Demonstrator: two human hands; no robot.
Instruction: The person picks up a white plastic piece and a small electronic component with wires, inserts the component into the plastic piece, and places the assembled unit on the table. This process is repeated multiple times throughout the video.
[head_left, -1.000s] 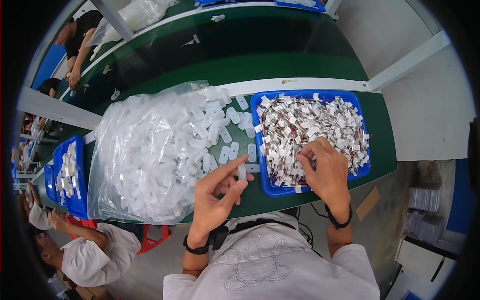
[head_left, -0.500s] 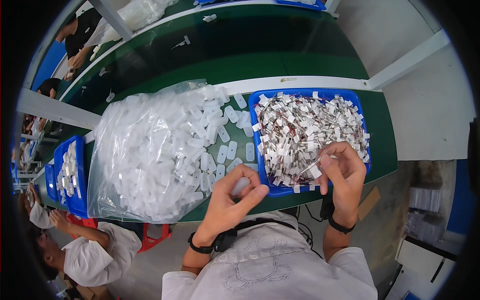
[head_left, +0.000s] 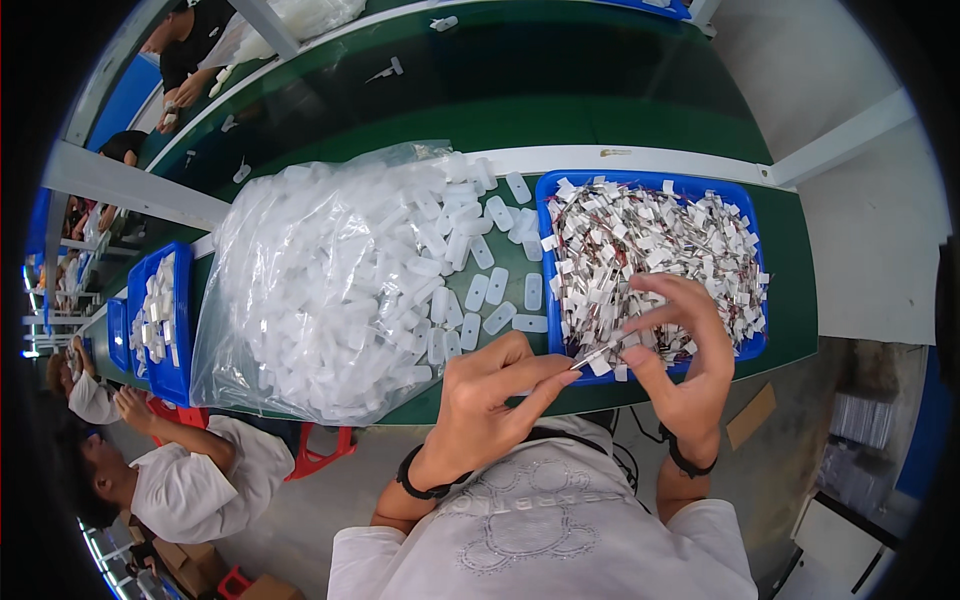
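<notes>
Now joined at six o'clock of the blue tray (head_left: 548, 190), left hand (head_left: 490, 400) and right hand (head_left: 685, 355) pinching one small wired part (head_left: 598, 355) between fingertips, lifted from the heap since a second ago

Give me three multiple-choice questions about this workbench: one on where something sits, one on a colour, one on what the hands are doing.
1. Where does the clear bag of white plastic pieces lie?
A. left of the parts tray
B. inside the tray
C. on the floor
2. What colour is the tray of small tagged wired parts?
A. red
B. blue
C. yellow
3. What are the left hand and right hand doing?
A. resting flat
B. holding one small part between them
C. lifting the bag

A: the bag sits to the tray's left. B: blue rim. B: fingertips of both meet on the part.
</notes>
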